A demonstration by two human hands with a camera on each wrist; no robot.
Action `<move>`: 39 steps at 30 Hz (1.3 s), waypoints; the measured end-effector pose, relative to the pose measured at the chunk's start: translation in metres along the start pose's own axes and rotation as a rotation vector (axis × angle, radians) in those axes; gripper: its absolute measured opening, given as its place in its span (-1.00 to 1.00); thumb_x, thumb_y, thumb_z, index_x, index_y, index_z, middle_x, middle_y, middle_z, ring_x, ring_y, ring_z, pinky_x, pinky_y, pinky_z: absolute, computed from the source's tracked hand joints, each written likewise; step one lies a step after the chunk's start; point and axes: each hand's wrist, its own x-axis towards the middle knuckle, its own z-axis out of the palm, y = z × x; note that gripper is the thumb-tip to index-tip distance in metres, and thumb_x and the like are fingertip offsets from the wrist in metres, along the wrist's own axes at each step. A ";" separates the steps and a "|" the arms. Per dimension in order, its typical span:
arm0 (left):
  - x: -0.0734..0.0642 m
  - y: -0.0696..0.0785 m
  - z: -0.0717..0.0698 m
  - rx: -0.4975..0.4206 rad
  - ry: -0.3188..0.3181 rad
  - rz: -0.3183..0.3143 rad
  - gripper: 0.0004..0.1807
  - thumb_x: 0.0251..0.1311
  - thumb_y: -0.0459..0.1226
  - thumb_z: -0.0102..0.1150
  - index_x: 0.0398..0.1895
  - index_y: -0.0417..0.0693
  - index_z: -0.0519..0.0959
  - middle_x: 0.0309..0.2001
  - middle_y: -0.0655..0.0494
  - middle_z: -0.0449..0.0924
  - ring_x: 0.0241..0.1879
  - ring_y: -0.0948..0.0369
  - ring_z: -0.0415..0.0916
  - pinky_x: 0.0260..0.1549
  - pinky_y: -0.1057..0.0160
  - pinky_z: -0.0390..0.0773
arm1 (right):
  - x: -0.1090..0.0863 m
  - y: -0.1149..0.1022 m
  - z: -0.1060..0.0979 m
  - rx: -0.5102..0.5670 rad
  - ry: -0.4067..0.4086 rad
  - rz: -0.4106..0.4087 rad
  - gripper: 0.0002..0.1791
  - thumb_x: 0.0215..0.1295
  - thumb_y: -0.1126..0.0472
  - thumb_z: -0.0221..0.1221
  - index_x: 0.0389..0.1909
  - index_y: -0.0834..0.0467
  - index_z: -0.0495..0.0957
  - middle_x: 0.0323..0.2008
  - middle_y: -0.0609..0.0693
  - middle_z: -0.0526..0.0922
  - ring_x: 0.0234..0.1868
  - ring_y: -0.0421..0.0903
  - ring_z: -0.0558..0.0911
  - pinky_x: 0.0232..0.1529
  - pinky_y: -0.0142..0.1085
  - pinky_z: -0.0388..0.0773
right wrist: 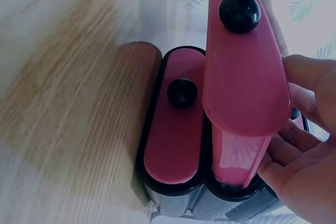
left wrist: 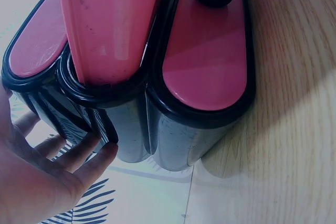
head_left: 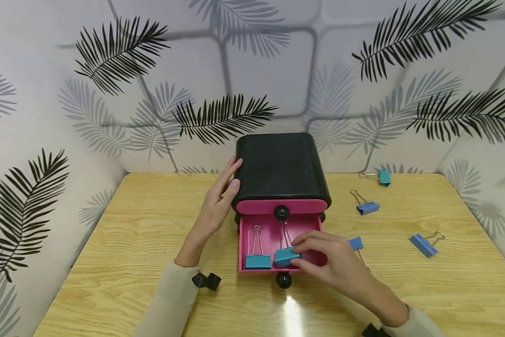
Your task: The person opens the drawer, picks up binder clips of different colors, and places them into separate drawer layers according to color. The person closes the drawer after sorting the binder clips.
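Observation:
A black drawer unit with pink fronts stands on the table, its middle drawer pulled out. My left hand rests against the unit's left side with extended fingers; the left wrist view shows these fingers along the black casing. Inside the drawer, my right hand pinches a teal binder clip between thumb and fingers, its wire handles pointing back. Another teal binder clip lies to its left in the drawer. In the right wrist view, the drawer front hides the clips.
Several blue and teal binder clips lie right of the unit: a teal clip at the back, a blue clip, another blue clip, and a blue clip partly behind my right hand. A patterned backdrop rises behind the table.

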 end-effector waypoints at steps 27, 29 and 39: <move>0.005 -0.040 0.002 0.016 0.012 0.025 -0.43 0.59 -0.26 -0.11 0.61 0.06 0.23 0.64 0.10 -0.01 0.59 0.19 -0.03 0.48 -0.04 0.16 | 0.013 -0.001 -0.001 -0.061 -0.159 -0.016 -0.88 0.17 0.19 0.50 -0.29 0.02 0.77 -0.20 -0.22 0.75 -0.14 -0.26 0.70 -0.11 -0.28 0.69; 0.005 -0.043 0.001 0.024 0.012 0.027 -0.44 0.59 -0.21 -0.11 0.61 0.14 0.23 0.63 0.16 0.00 0.58 0.25 -0.02 0.47 -0.02 0.18 | 0.014 -0.001 -0.002 -0.062 -0.179 -0.008 -0.88 0.18 0.19 0.49 -0.28 0.02 0.77 -0.20 -0.22 0.74 -0.14 -0.26 0.70 -0.10 -0.28 0.69; -0.001 0.000 -0.002 0.006 -0.002 -0.007 -0.44 0.57 -0.31 -0.12 0.57 -0.20 0.23 0.62 -0.17 0.00 0.59 0.02 -0.01 0.47 -0.08 0.17 | 0.019 -0.004 -0.005 -0.038 -0.254 0.023 -0.91 0.25 0.18 0.45 -0.25 0.01 0.77 -0.19 -0.20 0.73 -0.17 -0.23 0.68 -0.10 -0.19 0.70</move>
